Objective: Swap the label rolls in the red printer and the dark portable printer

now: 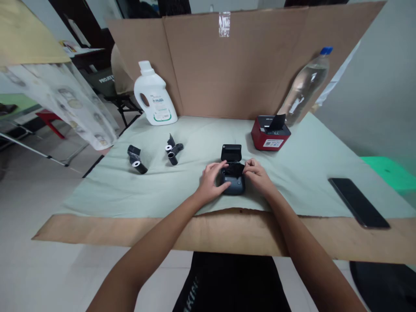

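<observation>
A small dark portable printer (234,185) sits near the front of the cloth with its lid (231,152) raised. Black paper (234,170) shows in its opening. My left hand (210,181) grips the printer's left side, thumb on the front and fingers toward the hinge. At the right side, my right hand (256,173) pinches the edge of the black paper with its fingertips. Farther left lie a black paper roll (139,167) with a white core and a pair of smaller black rolls (172,157), with loose strips around them.
Behind and right stands a red printer (270,138) with a black strip sticking up. A white detergent bottle (156,97) and a clear water bottle (303,89) stand before a cardboard screen (234,69). A phone (357,201) lies at the right front edge.
</observation>
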`<action>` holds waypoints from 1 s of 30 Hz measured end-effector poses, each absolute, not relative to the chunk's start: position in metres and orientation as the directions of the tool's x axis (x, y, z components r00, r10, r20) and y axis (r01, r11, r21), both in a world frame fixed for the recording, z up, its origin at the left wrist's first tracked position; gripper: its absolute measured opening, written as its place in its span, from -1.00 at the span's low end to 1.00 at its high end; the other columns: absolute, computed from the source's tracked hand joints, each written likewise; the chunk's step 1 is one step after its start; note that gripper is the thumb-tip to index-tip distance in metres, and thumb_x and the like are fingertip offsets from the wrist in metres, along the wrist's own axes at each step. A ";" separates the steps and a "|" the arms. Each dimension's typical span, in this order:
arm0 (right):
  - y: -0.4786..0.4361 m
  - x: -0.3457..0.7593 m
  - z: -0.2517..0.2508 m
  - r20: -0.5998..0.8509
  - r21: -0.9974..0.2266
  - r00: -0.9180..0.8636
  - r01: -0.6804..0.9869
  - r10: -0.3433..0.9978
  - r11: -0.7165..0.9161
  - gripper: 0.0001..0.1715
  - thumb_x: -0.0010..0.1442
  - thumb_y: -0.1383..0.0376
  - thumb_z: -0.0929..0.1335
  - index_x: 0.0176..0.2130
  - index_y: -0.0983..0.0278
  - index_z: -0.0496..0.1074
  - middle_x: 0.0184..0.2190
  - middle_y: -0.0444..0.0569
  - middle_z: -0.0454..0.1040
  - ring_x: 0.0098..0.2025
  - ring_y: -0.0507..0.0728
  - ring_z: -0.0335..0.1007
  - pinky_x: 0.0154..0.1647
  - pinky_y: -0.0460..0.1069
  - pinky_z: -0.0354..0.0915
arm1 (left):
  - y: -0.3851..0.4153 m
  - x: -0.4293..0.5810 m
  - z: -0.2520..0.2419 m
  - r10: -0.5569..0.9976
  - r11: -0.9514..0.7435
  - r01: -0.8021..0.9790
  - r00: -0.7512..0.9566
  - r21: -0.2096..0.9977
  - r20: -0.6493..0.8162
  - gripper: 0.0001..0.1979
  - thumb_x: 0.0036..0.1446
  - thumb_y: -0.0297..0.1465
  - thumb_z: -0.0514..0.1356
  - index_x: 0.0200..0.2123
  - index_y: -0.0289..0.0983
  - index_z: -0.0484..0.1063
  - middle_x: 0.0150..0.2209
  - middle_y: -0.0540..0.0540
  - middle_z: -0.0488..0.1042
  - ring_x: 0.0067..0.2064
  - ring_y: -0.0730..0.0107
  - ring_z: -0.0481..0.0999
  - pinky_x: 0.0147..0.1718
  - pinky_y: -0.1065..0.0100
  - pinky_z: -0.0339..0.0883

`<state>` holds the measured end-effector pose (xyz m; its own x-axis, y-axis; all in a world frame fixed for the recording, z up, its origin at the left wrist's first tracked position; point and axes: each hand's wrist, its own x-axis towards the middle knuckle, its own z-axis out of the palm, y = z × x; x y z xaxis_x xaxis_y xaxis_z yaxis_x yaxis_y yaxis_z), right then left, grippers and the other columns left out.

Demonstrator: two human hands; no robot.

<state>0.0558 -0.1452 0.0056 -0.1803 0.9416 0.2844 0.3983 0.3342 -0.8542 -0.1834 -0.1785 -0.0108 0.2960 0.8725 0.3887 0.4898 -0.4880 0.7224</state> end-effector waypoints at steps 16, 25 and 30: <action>-0.125 0.007 0.080 -0.196 -0.105 -0.194 0.979 0.961 0.176 -0.54 0.22 0.22 0.51 0.11 0.11 0.69 0.12 0.27 0.38 0.23 0.48 0.20 0.14 0.17 0.25 | -0.180 -0.186 -0.011 0.841 -0.540 0.512 0.336 0.668 0.423 -0.79 0.33 -0.38 0.22 -0.06 -0.09 0.65 0.10 -0.11 0.56 0.20 0.09 0.47 0.27 -0.01 0.28; -0.120 0.016 0.076 -0.122 -0.323 -0.210 0.932 0.970 0.161 -0.65 0.20 0.43 0.45 0.01 0.31 0.52 0.05 0.20 0.41 0.09 0.33 0.40 0.05 0.07 0.33 | -0.176 -0.186 -0.009 0.930 -0.326 0.588 0.340 0.740 0.140 -0.06 0.21 0.05 0.35 0.51 -0.17 0.11 0.55 -0.31 0.12 0.54 -0.22 0.14 0.47 -0.28 0.03; -0.123 0.025 0.099 -0.041 -0.846 -0.159 0.531 0.986 0.051 -0.83 0.26 0.36 0.41 -0.15 0.22 0.35 -0.30 -0.08 0.46 -0.24 0.15 0.44 -0.23 -0.01 0.32 | -0.179 -0.183 -0.004 0.942 -0.307 0.598 0.299 0.740 0.150 -0.03 0.14 -0.02 0.41 0.50 -0.14 0.11 0.51 -0.26 0.23 0.49 -0.20 0.25 0.46 -0.21 0.12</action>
